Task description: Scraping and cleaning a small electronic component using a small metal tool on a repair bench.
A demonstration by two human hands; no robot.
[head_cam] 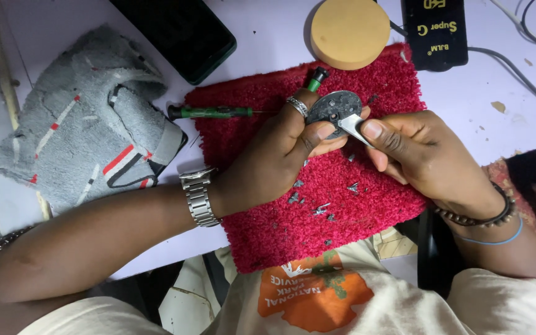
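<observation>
On top of the pale purple table [63, 18] lies a fuzzy red mat [367, 205] with tiny grey metal bits [308, 201] scattered on it. Left of the mat sits a crumpled grey cloth with red stripes [88, 124], and a round tan disc [350, 32] rests at the mat's far edge. Two green-handled screwdrivers [209, 112] lie just behind the hands. The left hand [274, 161] pinches a small round grey metal part [335, 107] between thumb and fingers, above the mat. The right hand [417, 155] is closed on shiny metal tweezers [356, 128]. Their long tips point left, touching the part's lower edge.
</observation>
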